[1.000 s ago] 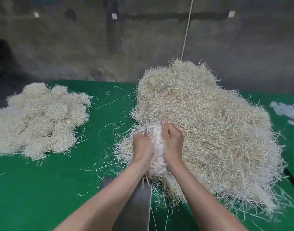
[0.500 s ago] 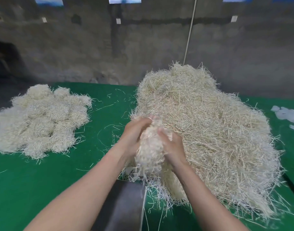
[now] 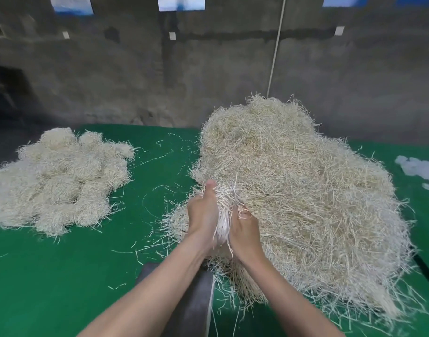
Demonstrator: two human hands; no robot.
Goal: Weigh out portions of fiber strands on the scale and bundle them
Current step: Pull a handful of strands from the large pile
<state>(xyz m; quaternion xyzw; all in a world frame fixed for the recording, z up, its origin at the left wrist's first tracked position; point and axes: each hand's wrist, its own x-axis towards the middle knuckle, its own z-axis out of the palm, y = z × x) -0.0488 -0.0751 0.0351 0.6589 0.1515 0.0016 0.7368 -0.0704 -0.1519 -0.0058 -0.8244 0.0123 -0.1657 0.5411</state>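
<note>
A large heap of pale fiber strands (image 3: 306, 190) covers the right half of the green table (image 3: 62, 276). At its near-left edge both hands squeeze an upright portion of strands (image 3: 225, 212) between them. My left hand (image 3: 202, 215) wraps it from the left with the thumb up. My right hand (image 3: 244, 229) presses and grips it from the right. A dark grey flat object (image 3: 191, 302), perhaps the scale, lies below my forearms; no display shows.
A pile of rounded fiber bundles (image 3: 58, 178) lies at the left of the table. Loose strands scatter over the green surface between the piles. White crumpled material (image 3: 420, 169) sits at the far right edge. A concrete wall stands behind.
The portion between my hands has been pressed narrower and tighter. My left hand has closed in against it, thumb raised. The view has tilted up slightly.
</note>
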